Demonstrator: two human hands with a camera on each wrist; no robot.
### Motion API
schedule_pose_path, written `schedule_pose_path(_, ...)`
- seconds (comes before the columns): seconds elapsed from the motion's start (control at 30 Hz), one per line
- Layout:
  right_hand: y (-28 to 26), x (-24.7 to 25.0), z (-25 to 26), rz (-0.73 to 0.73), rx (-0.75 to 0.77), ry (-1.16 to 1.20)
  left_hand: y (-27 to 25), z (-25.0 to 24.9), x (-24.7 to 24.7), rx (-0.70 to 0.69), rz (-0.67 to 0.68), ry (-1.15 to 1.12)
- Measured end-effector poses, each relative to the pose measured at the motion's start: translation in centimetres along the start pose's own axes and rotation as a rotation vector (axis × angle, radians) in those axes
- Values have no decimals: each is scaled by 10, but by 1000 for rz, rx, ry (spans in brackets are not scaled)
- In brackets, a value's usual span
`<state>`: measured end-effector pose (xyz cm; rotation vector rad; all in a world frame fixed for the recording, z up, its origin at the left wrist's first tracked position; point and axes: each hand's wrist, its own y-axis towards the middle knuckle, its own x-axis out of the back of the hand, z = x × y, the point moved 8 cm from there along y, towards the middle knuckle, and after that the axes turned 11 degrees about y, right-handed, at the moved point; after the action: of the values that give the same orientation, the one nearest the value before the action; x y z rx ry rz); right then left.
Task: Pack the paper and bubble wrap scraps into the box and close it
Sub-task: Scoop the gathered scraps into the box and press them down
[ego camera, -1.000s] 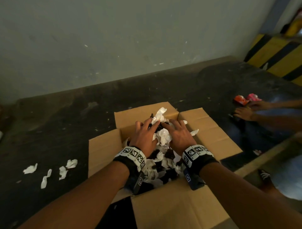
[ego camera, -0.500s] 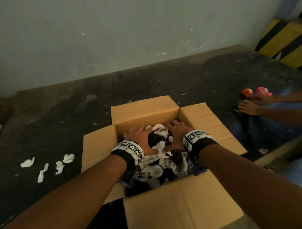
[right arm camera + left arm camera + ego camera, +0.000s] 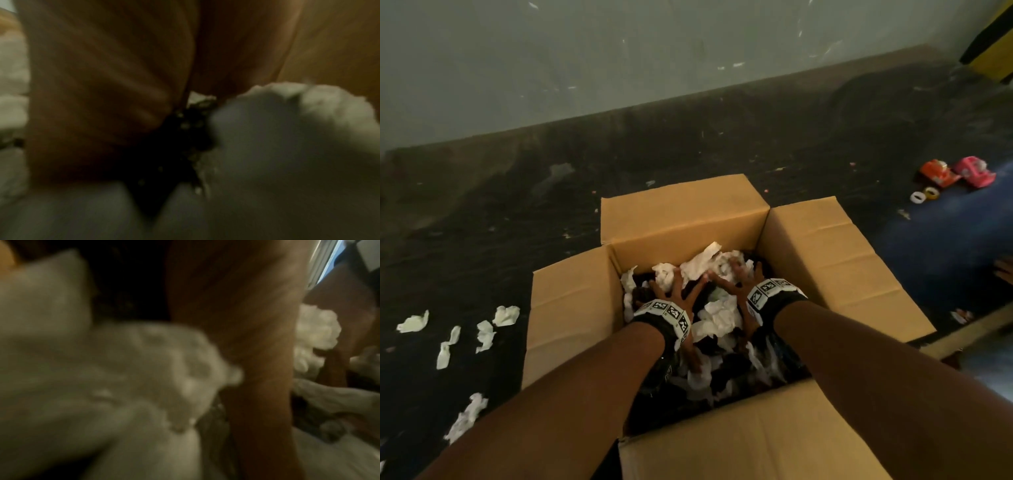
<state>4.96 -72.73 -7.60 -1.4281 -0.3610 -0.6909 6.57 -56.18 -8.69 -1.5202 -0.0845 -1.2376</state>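
An open cardboard box [image 3: 681, 219] sits on the dark floor with all its flaps spread out. It holds white crumpled paper scraps [image 3: 719, 318] mixed with dark bubble wrap. Both my hands are inside it, palms down, fingers spread and straight. My left hand [image 3: 676, 291] presses on the left of the pile and my right hand [image 3: 736, 281] on scraps toward the far wall. The wrist views are blurred: white paper [image 3: 123, 378] lies beside my left palm [image 3: 236, 321], and paper [image 3: 287, 129] and dark wrap [image 3: 164, 146] lie under my right palm [image 3: 102, 81].
Several loose white paper scraps [image 3: 482, 329] lie on the floor left of the box, with another [image 3: 467, 416] nearer me. Two small toy cars [image 3: 955, 171] and two tape rolls [image 3: 924, 195] sit at the right. A pale wall [image 3: 619, 51] runs behind.
Both hands have pushed deeper into the box, pressing the pile down below the rim. The other person's hands at the right have gone from view.
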Motion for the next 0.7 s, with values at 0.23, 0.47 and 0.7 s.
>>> schedule_pose_path(0.23, 43, -23, -7, -97, 32, 101, 36, 4, -23, 32, 24, 4)
schedule_pose_path(0.47, 6, -8, -3, -119, 46, 70, -1, -1, 2, -19, 0, 56)
schedule_pose_path(0.7, -58, 51, 4, -150, 92, -81, -41, 24, 76, -51, -115, 90)
